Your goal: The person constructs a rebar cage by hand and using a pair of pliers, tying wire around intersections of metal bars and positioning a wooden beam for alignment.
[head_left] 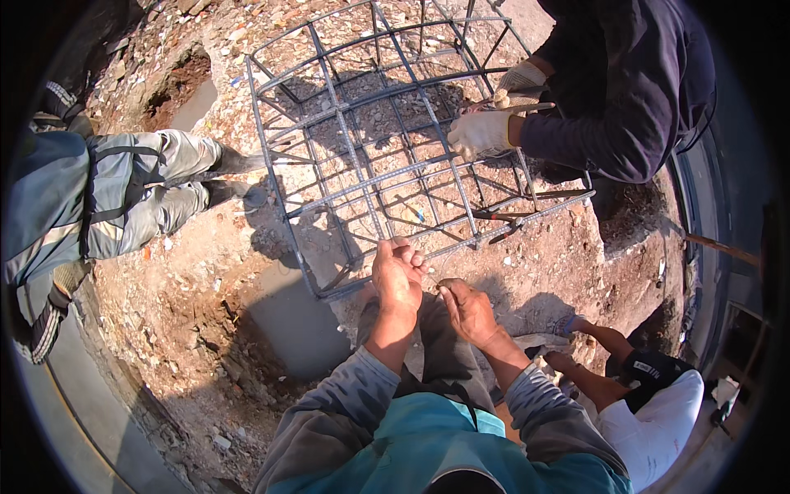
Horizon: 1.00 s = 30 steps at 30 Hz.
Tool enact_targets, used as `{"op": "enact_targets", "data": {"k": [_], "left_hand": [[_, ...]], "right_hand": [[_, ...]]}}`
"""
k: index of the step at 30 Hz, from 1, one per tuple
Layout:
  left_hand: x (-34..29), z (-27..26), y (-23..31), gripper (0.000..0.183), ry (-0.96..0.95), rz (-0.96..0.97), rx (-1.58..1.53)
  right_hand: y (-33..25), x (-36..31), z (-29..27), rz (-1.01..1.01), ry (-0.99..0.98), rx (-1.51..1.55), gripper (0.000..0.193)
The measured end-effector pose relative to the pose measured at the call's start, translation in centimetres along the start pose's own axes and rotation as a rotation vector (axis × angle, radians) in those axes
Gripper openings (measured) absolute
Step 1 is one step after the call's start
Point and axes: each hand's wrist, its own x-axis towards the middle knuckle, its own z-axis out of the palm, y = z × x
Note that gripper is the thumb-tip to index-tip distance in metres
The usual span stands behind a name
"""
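- A steel rebar cage, built of ribbed grey bars in an open grid, stands on the rubble-strewn brown ground just beyond the wearer's hands; its far end runs out of the top of the frame.
- Between the hands, a thin wire-like strand is barely visible, too fine to identify with certainty.
- The left hand is raised near the cage's closest edge, palm partly turned inward, fingers curled; whether they grip anything cannot be told.
- The right hand sits slightly lower, thumb and forefinger drawn together at the strand, the other fingers folded; whether they are clamped on it is unclear.
- Both forearms, in grey patterned sleeves, rise from the lower edge and angle toward each other.
- At upper right, a co-worker in a dark jacket, head out of frame, works with pale gloves at the cage; the gloves partly mask a dark bar-like tool.
- At left, a person in grey trousers stands cut off by the fisheye rim.
- At lower right, the wearer's sleeve partly hides someone in a white shirt.
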Motion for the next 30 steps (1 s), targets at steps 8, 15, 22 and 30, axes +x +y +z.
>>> {"op": "enact_targets", "data": {"k": [8,15,22,30], "left_hand": [[-4.9,-7.3,10.1,0.009,0.685,0.256,-0.198],[-10.1,-9.3,17.3,0.008,0.636,0.494,-0.332],[-17.9,-11.9,23.6,0.009,0.463,0.662,-0.439],[-23.9,-1.9,17.4,0.016,0.119,0.906,0.065]], "right_hand": [[-3.4,-14.9,-11.2,-0.097,-0.412,-0.279,0.016],[-4.9,-16.1,-19.0,-0.196,-0.513,-0.401,0.03],[-7.7,-14.4,-25.2,-0.383,-0.127,-0.969,0.016],[-8.6,-10.1,-24.4,-0.254,0.612,0.124,0.015]]}}
